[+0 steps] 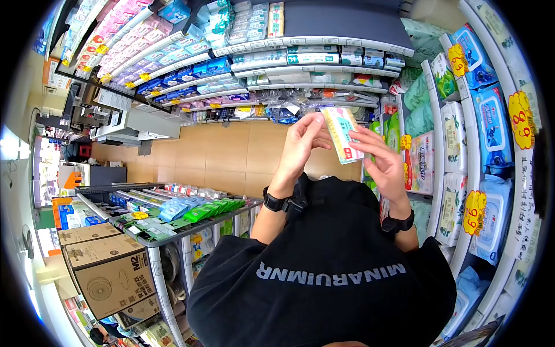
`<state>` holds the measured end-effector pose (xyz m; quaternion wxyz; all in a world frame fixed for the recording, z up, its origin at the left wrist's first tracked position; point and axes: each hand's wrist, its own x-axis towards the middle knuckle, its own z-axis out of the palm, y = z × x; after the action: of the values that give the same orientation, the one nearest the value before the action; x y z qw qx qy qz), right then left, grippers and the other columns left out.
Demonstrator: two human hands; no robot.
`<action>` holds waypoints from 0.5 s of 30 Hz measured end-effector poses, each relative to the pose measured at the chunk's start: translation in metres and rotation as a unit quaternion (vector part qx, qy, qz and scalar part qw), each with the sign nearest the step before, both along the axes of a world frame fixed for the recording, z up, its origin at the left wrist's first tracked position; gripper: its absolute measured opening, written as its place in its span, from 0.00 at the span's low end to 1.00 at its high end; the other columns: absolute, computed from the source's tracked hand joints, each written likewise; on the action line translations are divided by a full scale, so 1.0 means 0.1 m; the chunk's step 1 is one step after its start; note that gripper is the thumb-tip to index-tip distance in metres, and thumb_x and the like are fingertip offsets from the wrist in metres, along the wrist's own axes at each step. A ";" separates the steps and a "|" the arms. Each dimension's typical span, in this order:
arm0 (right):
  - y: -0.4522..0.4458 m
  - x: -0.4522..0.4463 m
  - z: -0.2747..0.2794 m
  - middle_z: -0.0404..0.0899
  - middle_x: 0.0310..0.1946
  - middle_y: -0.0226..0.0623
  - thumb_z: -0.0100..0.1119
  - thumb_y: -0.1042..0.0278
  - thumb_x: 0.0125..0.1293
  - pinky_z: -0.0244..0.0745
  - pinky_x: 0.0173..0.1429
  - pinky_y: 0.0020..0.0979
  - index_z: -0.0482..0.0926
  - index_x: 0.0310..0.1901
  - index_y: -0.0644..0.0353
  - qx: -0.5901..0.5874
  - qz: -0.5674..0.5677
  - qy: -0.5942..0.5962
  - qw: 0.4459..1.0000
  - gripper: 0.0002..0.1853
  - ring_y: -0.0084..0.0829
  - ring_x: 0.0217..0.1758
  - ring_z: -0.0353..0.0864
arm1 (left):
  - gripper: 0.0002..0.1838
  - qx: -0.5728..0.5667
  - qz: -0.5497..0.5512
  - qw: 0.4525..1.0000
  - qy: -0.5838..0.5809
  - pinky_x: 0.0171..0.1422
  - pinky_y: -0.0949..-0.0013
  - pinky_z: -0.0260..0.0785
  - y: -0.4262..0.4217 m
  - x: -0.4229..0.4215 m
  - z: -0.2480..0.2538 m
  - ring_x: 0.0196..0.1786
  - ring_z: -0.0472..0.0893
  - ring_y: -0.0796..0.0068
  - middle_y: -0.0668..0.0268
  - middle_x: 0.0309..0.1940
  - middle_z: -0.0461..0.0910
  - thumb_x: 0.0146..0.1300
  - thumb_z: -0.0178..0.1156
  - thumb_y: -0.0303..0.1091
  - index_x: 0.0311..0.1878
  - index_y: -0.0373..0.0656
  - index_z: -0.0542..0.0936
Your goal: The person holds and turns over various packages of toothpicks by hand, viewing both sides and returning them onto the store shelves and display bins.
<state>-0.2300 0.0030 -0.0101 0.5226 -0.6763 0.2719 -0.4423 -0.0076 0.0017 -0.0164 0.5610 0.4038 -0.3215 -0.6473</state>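
A thin flat packet in white, teal and yellow, with a red patch near its lower end, is held up in front of my chest. Its printing is too small to read. My left hand pinches it at the upper left edge, thumb and fingertips closed on the corner. From the other side, my right hand grips the right edge, its fingers lying across the printed face and the thumb lower down. Each wrist wears a black band.
Shelves of packaged goods curve across the far side. At the right, wipe packs carry yellow price tags. A low display shelf with green and blue packets and a cardboard fan box stand to the left. Tiled floor lies between.
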 end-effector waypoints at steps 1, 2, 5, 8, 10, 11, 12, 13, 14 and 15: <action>0.01 0.00 0.01 0.78 0.63 0.43 0.50 0.86 0.63 0.58 0.78 0.41 0.83 0.55 0.67 -0.001 -0.002 0.000 1.000 0.20 0.41 0.77 0.62 | 0.13 -0.001 -0.002 1.000 0.000 0.42 0.75 0.76 -0.01 -0.01 -0.01 0.40 0.85 0.77 0.64 0.42 0.86 0.74 0.58 0.34 0.54 0.36 0.78; 0.02 0.00 0.03 0.78 0.63 0.43 0.51 0.85 0.61 0.57 0.78 0.42 0.83 0.55 0.67 -0.007 -0.005 0.021 1.000 0.21 0.41 0.77 0.62 | 0.13 -0.013 -0.004 0.999 -0.031 0.42 0.76 0.76 -0.01 -0.03 -0.03 0.41 0.85 0.78 0.64 0.43 0.86 0.74 0.59 0.34 0.54 0.36 0.78; 0.01 -0.03 0.03 0.78 0.63 0.42 0.52 0.84 0.61 0.59 0.77 0.42 0.82 0.56 0.66 -0.027 0.000 0.048 0.999 0.21 0.41 0.77 0.62 | 0.14 -0.022 -0.002 0.998 -0.052 0.43 0.76 0.76 -0.04 -0.07 -0.05 0.42 0.83 0.82 0.65 0.44 0.86 0.72 0.61 0.33 0.56 0.36 0.78; 0.07 0.05 0.08 0.76 0.63 0.42 0.52 0.83 0.65 0.64 0.74 0.39 0.77 0.61 0.65 0.016 -0.016 -0.015 1.000 0.22 0.38 0.75 0.64 | 0.17 -0.008 -0.001 0.998 -0.058 0.46 0.75 0.75 -0.02 -0.06 -0.03 0.45 0.83 0.82 0.64 0.46 0.86 0.72 0.61 0.32 0.60 0.36 0.77; 0.07 0.08 0.09 0.74 0.63 0.41 0.53 0.82 0.66 0.67 0.71 0.37 0.73 0.64 0.65 0.069 -0.037 -0.084 0.993 0.24 0.36 0.73 0.66 | 0.17 -0.008 0.003 0.998 -0.055 0.46 0.75 0.75 -0.01 -0.06 -0.01 0.44 0.83 0.83 0.64 0.46 0.86 0.72 0.61 0.32 0.60 0.35 0.77; 0.05 0.10 0.04 0.73 0.62 0.40 0.54 0.81 0.67 0.69 0.68 0.35 0.69 0.66 0.64 0.083 -0.067 -0.069 0.992 0.25 0.33 0.69 0.69 | 0.18 -0.005 0.006 0.999 -0.051 0.46 0.75 0.75 0.00 -0.05 0.00 0.44 0.83 0.83 0.63 0.46 0.86 0.72 0.61 0.33 0.60 0.35 0.77; 0.02 0.12 0.00 0.72 0.60 0.39 0.55 0.81 0.68 0.72 0.65 0.32 0.65 0.68 0.63 0.097 -0.095 -0.054 0.989 0.27 0.31 0.65 0.72 | 0.18 -0.009 0.010 0.999 -0.047 0.46 0.75 0.75 0.00 -0.04 -0.01 0.44 0.83 0.83 0.63 0.46 0.86 0.72 0.61 0.33 0.61 0.35 0.77; -0.01 0.12 -0.04 0.72 0.60 0.39 0.55 0.81 0.68 0.72 0.65 0.32 0.65 0.68 0.63 0.095 -0.088 -0.053 0.990 0.27 0.31 0.65 0.72 | 0.18 -0.011 0.018 0.999 -0.047 0.46 0.75 0.75 0.00 -0.02 -0.02 0.44 0.83 0.83 0.63 0.46 0.86 0.72 0.61 0.33 0.61 0.35 0.77; -0.05 0.12 -0.08 0.73 0.58 0.39 0.56 0.80 0.68 0.74 0.61 0.31 0.65 0.68 0.63 0.113 -0.059 -0.049 0.991 0.27 0.29 0.60 0.74 | 0.19 -0.010 0.016 0.999 -0.051 0.46 0.75 0.75 0.01 0.01 -0.04 0.44 0.83 0.82 0.63 0.46 0.86 0.72 0.61 0.33 0.61 0.34 0.76; -0.09 0.13 -0.09 0.73 0.57 0.39 0.57 0.80 0.69 0.76 0.57 0.30 0.64 0.68 0.63 0.130 -0.031 -0.044 0.990 0.27 0.27 0.56 0.75 | 0.19 -0.009 0.015 0.998 -0.054 0.47 0.75 0.75 0.02 0.03 -0.04 0.44 0.83 0.82 0.63 0.45 0.86 0.72 0.61 0.33 0.62 0.34 0.76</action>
<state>-0.2175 -0.0058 -0.0188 0.6040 -0.5735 0.3245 -0.4483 -0.0045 0.0034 -0.0204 0.5559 0.4384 -0.3510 -0.6129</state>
